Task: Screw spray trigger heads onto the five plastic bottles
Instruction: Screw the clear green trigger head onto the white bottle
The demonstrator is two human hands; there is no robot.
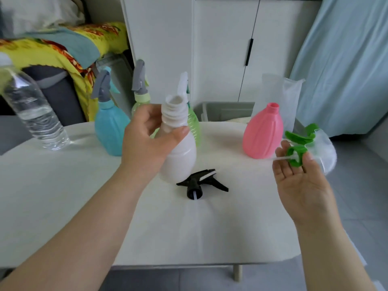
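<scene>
While left hand [147, 135] grips white bottle [178, 156], right hand [298, 175] pinches green trigger head [298, 152] at table edge [327, 164].

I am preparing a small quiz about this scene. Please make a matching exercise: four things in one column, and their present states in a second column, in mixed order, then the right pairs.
Things:
1. white bottle
2. pink bottle
3. black trigger head
4. green trigger head

States:
A. lying loose on the table
B. held in the right hand
C. held by the neck in the left hand, no head on it
D. standing on the table, no head on it

Pairs: 1-C, 2-D, 3-A, 4-B
</scene>
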